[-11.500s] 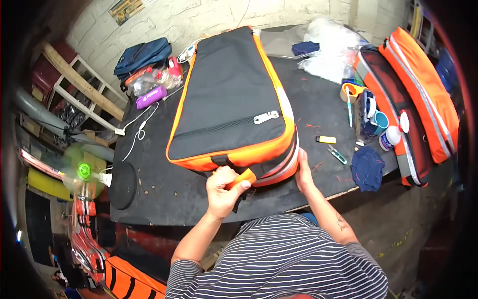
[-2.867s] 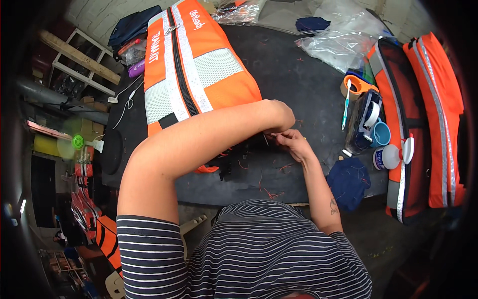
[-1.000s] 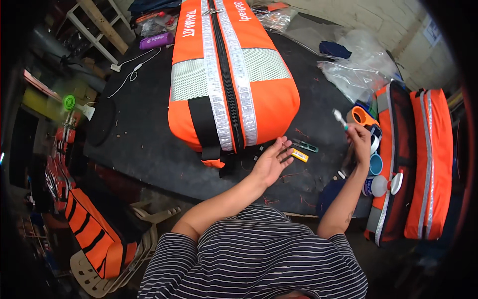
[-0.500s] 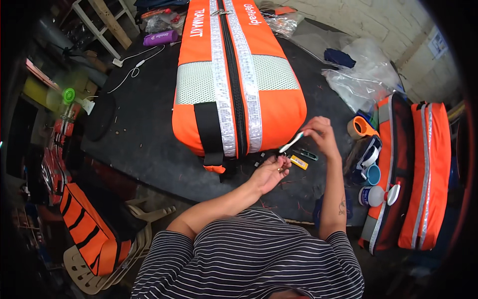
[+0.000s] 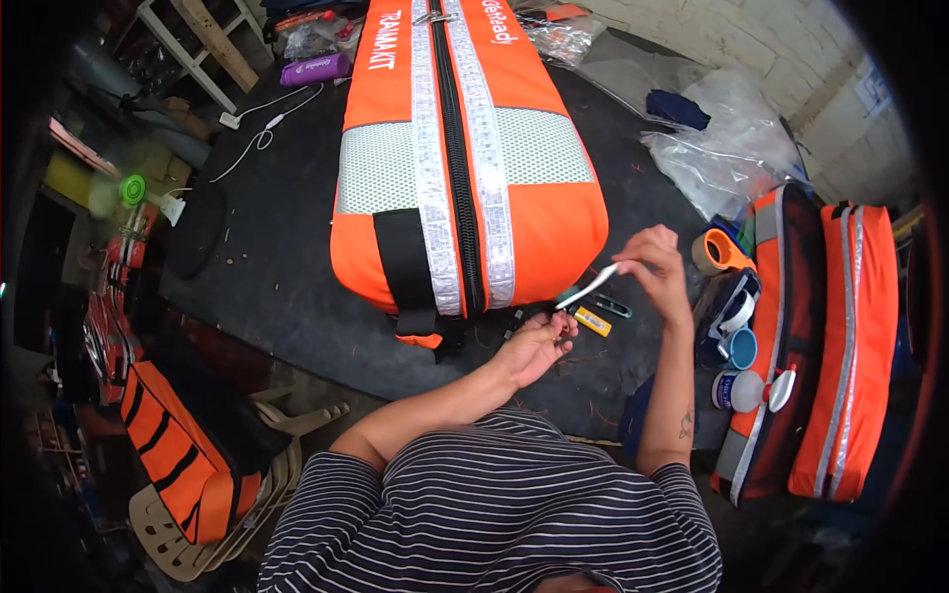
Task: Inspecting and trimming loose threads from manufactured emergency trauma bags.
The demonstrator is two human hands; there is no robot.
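Note:
Between the thumb and fingers of my right hand point(image 5: 654, 272) is a slim white stick that looks like a toothbrush point(image 5: 590, 291), slanting down to the left. Its lower end meets the fingertips of my left hand point(image 5: 537, 348), which pinch something small and dark that I cannot make out. Both hands are at the near right corner of a large orange bag point(image 5: 554, 222) with a black zipper, reflective strips and mesh panels. Right beside my left fingers lie a small yellow lighter-like piece point(image 5: 592, 321) and a dark green tool point(image 5: 610, 305).
On the black table point(image 5: 287, 296) are a tape dispenser point(image 5: 720, 253), a blue tape roll point(image 5: 740, 348), a white bottle point(image 5: 739, 390) and clear plastic sheets point(image 5: 727, 158). Two orange bags point(image 5: 848, 346) stand to the right. Another bag point(image 5: 188, 445) rests on stacked chairs at left.
My right hand has shifted slightly right and down, drawing the toothbrush along, with its lower end still at my left fingertips. The left hand has barely moved.

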